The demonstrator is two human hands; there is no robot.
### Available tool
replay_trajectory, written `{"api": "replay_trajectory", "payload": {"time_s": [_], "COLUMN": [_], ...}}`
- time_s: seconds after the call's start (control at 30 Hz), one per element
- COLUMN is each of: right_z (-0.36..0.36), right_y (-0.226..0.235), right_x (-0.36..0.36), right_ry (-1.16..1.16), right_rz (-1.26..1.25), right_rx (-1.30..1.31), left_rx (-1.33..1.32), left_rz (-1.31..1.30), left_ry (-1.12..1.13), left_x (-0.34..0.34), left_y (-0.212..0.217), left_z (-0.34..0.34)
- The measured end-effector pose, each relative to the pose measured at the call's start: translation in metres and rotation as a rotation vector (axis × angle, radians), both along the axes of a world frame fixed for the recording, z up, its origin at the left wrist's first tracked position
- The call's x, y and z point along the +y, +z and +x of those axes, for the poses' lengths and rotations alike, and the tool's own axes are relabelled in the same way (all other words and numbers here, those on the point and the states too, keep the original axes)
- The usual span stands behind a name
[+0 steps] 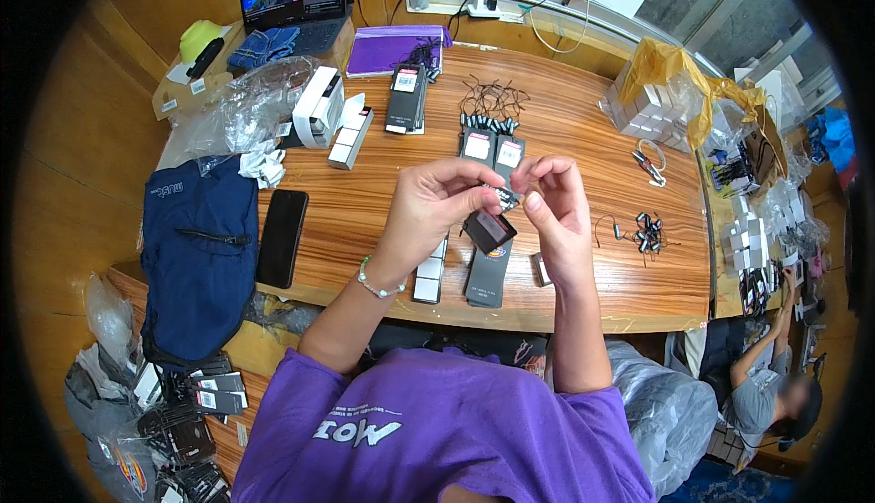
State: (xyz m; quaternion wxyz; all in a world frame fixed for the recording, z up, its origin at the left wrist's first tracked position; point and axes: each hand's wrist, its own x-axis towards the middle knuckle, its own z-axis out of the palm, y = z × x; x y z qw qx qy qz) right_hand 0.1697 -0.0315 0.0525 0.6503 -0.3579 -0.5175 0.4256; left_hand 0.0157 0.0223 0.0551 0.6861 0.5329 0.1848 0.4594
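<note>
Both hands are raised above the middle of the wooden worktop [583, 120]. The left hand [436, 204] has its grip closed on a small black open box [488, 230], which hangs tilted just below the fingers, its open face turned up toward the camera. The right hand [554, 204] sits just beside that box, to its right, with thumb and forefinger pinched narrow on a small dark item with thin wire [504, 195] directly above the box; what exactly it is cannot be made out. Beneath the box, flat on the worktop, lies a long black package [486, 277], and a white-and-black small carton [428, 275] rests just left of that. Beyond the box, further up the worktop, lie two black packages with white labels [492, 148] and a tangle of thin black wires [492, 97]. Well to the left of the box lies a black phone [281, 237], next to a navy bag [199, 257] hanging over the worktop's edge.
</note>
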Motion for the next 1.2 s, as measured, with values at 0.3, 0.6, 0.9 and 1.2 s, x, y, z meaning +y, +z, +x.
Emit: {"api": "replay_trajectory", "payload": {"time_s": [0.3,0.6,0.9,1.2], "right_z": [-0.008,0.000,0.033,0.072], "right_y": [-0.011,-0.029,-0.052,-0.045], "right_x": [0.003,0.018,0.017,0.031], "right_ry": [0.225,0.268,-0.032,0.023], "right_rz": [-0.046,-0.256,-0.216,-0.187], "right_rx": [0.303,0.220,0.532,0.663], "left_rx": [-0.038,0.490,0.494,0.208], "left_rz": [-0.018,0.713,0.395,-0.005], "left_ry": [-0.043,0.266,0.134,-0.197], "left_x": [-0.005,0.039,-0.012,0.004], "left_y": [-0.006,-0.010,-0.047,-0.059], "left_z": [0.008,0.021,0.046,0.066]}}
